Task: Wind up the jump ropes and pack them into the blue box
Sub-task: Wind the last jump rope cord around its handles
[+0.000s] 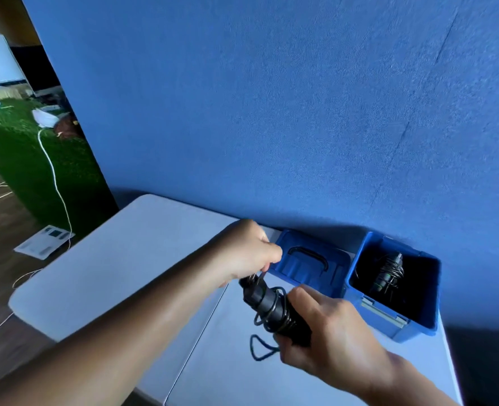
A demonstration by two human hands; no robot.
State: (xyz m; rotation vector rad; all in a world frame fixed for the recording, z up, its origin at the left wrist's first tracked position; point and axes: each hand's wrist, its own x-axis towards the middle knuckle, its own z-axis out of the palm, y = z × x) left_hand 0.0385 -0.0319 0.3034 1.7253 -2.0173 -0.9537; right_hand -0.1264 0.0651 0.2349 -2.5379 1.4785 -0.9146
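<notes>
Right hand grips jump rope handles above worktop, near blue box. Left hand pinches cord end, seemingly. Risk: pinch slips, coils spring loose; dangling loop snags box rim.

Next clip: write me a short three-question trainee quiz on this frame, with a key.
1. True or false: the blue box already holds a wound jump rope.
2. Which hand grips the handles of the rope being wound? A) left B) right
3. Where does the lid lie?

Key
1. True.
2. B: the right hand grips the handles, while the left hand pinches the rope's end.
3. On the table, just left of the box.
</notes>
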